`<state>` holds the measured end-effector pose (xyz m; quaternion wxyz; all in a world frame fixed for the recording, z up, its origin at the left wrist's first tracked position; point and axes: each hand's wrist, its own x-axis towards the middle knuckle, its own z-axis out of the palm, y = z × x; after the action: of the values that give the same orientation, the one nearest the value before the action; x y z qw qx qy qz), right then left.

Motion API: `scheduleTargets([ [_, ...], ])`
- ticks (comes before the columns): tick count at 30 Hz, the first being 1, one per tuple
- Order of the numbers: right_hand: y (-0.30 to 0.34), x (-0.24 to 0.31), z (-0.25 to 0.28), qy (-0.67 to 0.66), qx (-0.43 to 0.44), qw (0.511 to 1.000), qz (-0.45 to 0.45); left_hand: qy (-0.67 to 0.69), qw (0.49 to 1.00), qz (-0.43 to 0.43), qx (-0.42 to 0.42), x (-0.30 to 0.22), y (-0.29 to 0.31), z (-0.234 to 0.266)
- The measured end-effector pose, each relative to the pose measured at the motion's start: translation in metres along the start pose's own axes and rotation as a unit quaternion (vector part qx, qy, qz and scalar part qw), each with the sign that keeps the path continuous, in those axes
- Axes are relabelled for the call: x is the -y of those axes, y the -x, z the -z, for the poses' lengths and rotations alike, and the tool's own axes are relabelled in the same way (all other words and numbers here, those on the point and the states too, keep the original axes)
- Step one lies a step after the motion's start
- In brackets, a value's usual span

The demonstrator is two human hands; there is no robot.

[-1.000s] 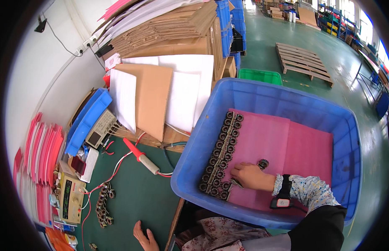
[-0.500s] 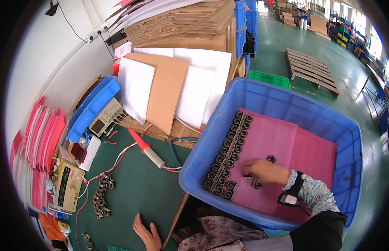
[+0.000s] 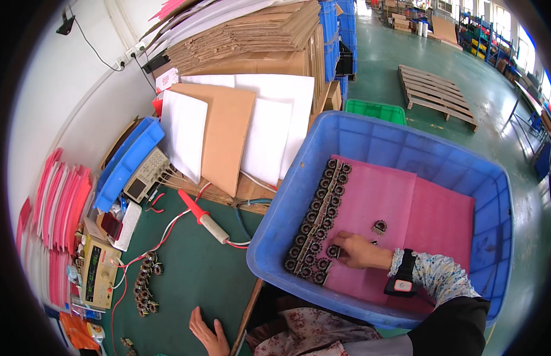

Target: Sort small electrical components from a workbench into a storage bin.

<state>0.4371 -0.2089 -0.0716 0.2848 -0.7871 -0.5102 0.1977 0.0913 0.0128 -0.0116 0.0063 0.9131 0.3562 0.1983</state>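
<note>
On the green bench at far left, a few toroidal coils (image 3: 128, 346) lie near the front edge, and a longer cluster of toroidal coils (image 3: 144, 291) stretches behind them, all outside the crate. Right of these, the left hand (image 3: 208, 333) rests at the bench's near edge, empty, its thumb spread away from the fingers.

To the right stands the blue plastic crate (image 3: 406, 142). Along its left side, a packed double column of coils (image 3: 319, 219) runs from the far end to the near end, looking complete. Beside its near end a further column seems just begun, with a few coils in place; the rest of the pink foam sheet (image 3: 370, 190) is largely uncovered. The right hand (image 3: 361, 251) is palm down over the sheet, fingers closed together on one coil (image 3: 333, 252) just right of that start. Its forearm enters from the near right, in a patterned sleeve with a black wristband (image 3: 403, 274). Beyond the hand, slightly right, a loose coil (image 3: 380, 226) lies apart from the columns; a small piece beside the knuckles is too hidden to identify.
</note>
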Motion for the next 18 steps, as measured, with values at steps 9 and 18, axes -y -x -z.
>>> scheduleTargets([
  [9,0.001,0.003,-0.006,-0.053,-0.022,0.998,-0.01,0.009,1.0,-0.001,-0.004,-0.001,0.0,0.0],
  [18,0.004,-0.009,0.007,-0.066,-0.072,0.992,0.086,0.0,1.0,-0.008,-0.003,0.0,0.001,-0.003],
])
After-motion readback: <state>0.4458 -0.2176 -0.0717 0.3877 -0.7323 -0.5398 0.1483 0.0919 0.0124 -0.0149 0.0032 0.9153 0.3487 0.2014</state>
